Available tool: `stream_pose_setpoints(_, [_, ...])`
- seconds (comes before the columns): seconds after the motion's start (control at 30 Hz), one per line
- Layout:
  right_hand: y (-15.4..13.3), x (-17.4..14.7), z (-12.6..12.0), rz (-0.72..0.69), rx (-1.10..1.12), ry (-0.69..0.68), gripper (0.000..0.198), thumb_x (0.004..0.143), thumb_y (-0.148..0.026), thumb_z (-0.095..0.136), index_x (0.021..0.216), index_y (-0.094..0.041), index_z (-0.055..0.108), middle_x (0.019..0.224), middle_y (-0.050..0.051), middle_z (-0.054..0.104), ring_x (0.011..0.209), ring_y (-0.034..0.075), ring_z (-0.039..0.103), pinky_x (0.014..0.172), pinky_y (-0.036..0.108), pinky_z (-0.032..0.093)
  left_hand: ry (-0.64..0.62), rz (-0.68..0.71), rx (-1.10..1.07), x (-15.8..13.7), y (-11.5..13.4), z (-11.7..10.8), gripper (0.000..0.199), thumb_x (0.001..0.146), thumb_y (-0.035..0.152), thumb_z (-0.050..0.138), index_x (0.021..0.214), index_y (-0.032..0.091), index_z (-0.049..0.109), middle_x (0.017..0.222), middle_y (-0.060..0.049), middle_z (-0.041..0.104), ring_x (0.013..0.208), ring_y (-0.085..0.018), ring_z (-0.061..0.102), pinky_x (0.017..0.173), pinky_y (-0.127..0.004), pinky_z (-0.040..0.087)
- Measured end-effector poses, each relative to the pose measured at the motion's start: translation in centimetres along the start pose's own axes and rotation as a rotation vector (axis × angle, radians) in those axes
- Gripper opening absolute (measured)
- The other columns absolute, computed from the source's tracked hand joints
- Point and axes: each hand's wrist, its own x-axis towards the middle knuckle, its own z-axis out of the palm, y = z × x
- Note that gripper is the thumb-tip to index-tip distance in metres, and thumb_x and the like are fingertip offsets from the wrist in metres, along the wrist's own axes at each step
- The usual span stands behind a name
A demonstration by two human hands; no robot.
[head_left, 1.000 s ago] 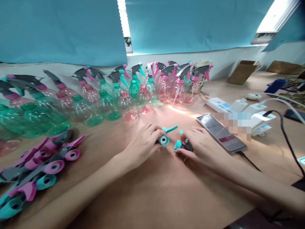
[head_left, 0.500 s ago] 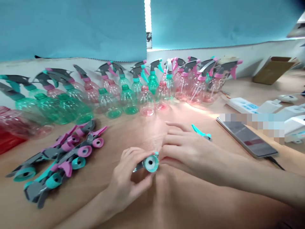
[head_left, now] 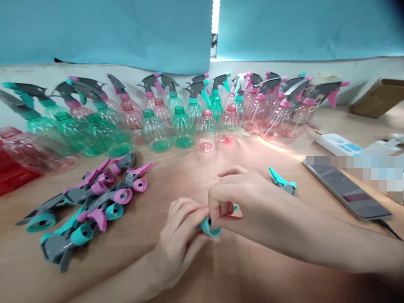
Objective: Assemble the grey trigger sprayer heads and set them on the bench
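My left hand (head_left: 179, 231) is closed around a trigger spray head (head_left: 213, 230), its teal collar facing me. Most of the sprayer's body is hidden by my fingers. My right hand (head_left: 243, 195) is bent over the collar, thumb and fingers pinched together at its opening. Whatever those fingertips hold, if anything, cannot be seen. Past my right wrist lies a second spray head (head_left: 285, 185) with a teal trigger and grey body. To the left, a pile of pink, teal and grey spray heads (head_left: 94, 198) rests on the wooden table (head_left: 176, 176).
Clear pink and green bottles, such as one open pink bottle (head_left: 206, 130), stand in rows along the wall, many with spray heads on. At right are a phone (head_left: 347, 189) with a cable, a power strip (head_left: 341, 144) and a cardboard box (head_left: 375, 97). Red plastic (head_left: 19, 170) lies far left.
My right hand has curled its fingers and moved onto the collar's opening, having been beside it. The collar has tilted in my left hand. The whole view has shifted, with the scene further right.
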Motion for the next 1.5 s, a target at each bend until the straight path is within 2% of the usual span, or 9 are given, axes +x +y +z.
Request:
stream_pose_setpoints(0.13, [-0.2,0.0,0.4,0.12,0.124,0.046,0.02,0.066,-0.004,0.063,0.066,-0.02,0.05,0.066,-0.007,0.054,0.068,0.008,0.05,0.055,0.019,0.034,0.014,0.017,0.027,-0.2,0.0,0.1,0.026,0.093,0.031,0.046,0.115,0.019,0.05,0.09,-0.008,0.058,0.082,-0.021,0.053,0.07,-0.035,0.043])
stream_pose_setpoints(0.33, [-0.3,0.3,0.9,0.203,0.293,0.089,0.024,0.067,-0.005,0.064,0.063,-0.019,0.044,0.061,-0.008,0.049,0.067,0.008,0.05,0.059,0.019,0.037,0.024,-0.046,-0.028,-0.5,-0.4,0.1,0.028,0.091,0.024,0.049,0.119,0.019,0.048,0.093,-0.008,0.057,0.084,-0.02,0.05,0.072,-0.034,0.044])
stream_pose_setpoints(0.47, [0.0,0.4,1.5,0.236,0.334,0.096,0.023,0.07,-0.008,0.062,0.064,-0.02,0.043,0.064,-0.007,0.052,0.066,0.009,0.052,0.06,0.021,0.038,0.091,-0.039,0.006,-0.3,-0.8,0.1,0.028,0.09,0.021,0.051,0.118,0.02,0.048,0.092,-0.007,0.057,0.083,-0.02,0.051,0.069,-0.034,0.045])
stream_pose_setpoints(0.73, [0.4,0.6,2.9,0.055,0.246,0.189,0.025,0.067,0.001,0.054,0.068,-0.02,0.041,0.075,-0.004,0.055,0.074,0.012,0.052,0.076,0.028,0.039,0.1,-0.045,0.14,0.4,-1.0,-0.4,0.011,0.089,0.02,0.05,0.1,0.021,0.05,0.087,-0.005,0.057,0.079,-0.019,0.052,0.067,-0.034,0.041])
stream_pose_setpoints(0.87, [0.0,0.6,3.1,0.061,0.234,0.206,0.028,0.061,0.004,0.049,0.073,-0.02,0.041,0.083,-0.002,0.052,0.085,0.013,0.051,0.074,0.025,0.041,0.101,-0.082,0.159,0.4,-1.0,-0.2,0.004,0.09,0.019,0.048,0.093,0.02,0.05,0.085,-0.004,0.055,0.078,-0.018,0.051,0.069,-0.034,0.038])
stream_pose_setpoints(1.0, [-0.2,0.5,3.3,0.054,0.229,0.21,0.029,0.059,0.004,0.046,0.076,-0.02,0.043,0.086,-0.001,0.05,0.087,0.012,0.05,0.073,0.023,0.041,0.103,-0.101,0.176,0.4,-0.9,-0.2,0.002,0.088,0.018,0.049,0.089,0.019,0.05,0.084,-0.003,0.054,0.078,-0.018,0.051,0.069,-0.033,0.038])
stream_pose_setpoints(1.23, [0.5,0.9,3.3,0.128,0.264,0.176,0.025,0.066,-0.002,0.053,0.082,-0.019,0.043,0.088,-0.001,0.051,0.082,0.011,0.05,0.069,0.023,0.041,0.077,-0.074,0.202,0.0,-1.0,0.0,0.014,0.087,0.015,0.049,0.101,0.02,0.049,0.09,-0.005,0.057,0.085,-0.021,0.053,0.075,-0.036,0.038])
stream_pose_setpoints(1.33, [0.6,1.0,3.4,0.139,0.162,0.189,0.02,0.068,-0.007,0.055,0.082,-0.018,0.045,0.086,0.0,0.052,0.079,0.013,0.05,0.065,0.024,0.041,0.062,-0.068,0.207,0.0,-1.0,0.0,0.017,0.086,0.013,0.049,0.103,0.02,0.048,0.091,-0.005,0.056,0.085,-0.021,0.053,0.075,-0.036,0.037])
stream_pose_setpoints(1.5, [-0.6,0.5,3.9,0.057,-0.265,0.309,0.013,0.07,-0.005,0.05,0.079,-0.016,0.049,0.075,0.002,0.054,0.071,0.018,0.05,0.061,0.032,0.039,0.072,-0.068,0.183,0.2,-1.0,0.1,0.018,0.086,0.009,0.047,0.101,0.018,0.049,0.091,-0.005,0.057,0.084,-0.02,0.052,0.074,-0.036,0.036])
